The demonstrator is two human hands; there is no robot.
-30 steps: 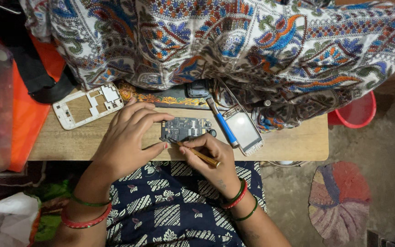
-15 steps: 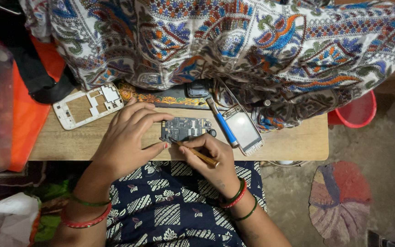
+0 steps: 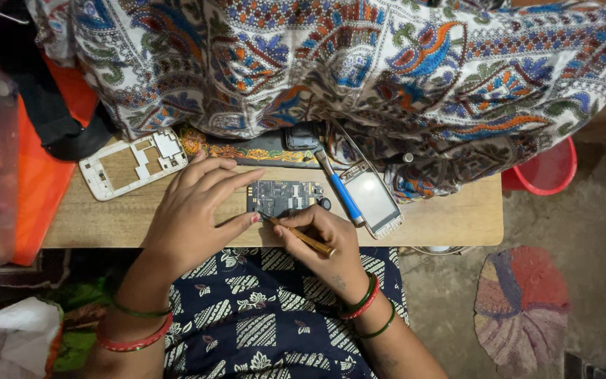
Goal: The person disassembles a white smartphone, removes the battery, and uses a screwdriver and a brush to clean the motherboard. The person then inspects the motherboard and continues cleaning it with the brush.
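A dark phone circuit board point(image 3: 283, 198) lies flat on a small wooden table point(image 3: 450, 217). My left hand point(image 3: 194, 210) rests on the table against the board's left edge, thumb and fingers steadying it. My right hand point(image 3: 327, 242) grips a thin yellow-handled tool point(image 3: 303, 236) like a pen, its tip touching the board's lower left corner. A blue-handled screwdriver point(image 3: 341, 193) lies just right of the board, beside a phone screen part point(image 3: 375, 201) with a pale display.
A white phone frame point(image 3: 132, 163) lies at the table's left. A large patterned cloth point(image 3: 359, 77) drapes over the table's far side. An orange item point(image 3: 36, 175) is at left, a red bucket point(image 3: 545, 172) and a round mat point(image 3: 524, 309) at right.
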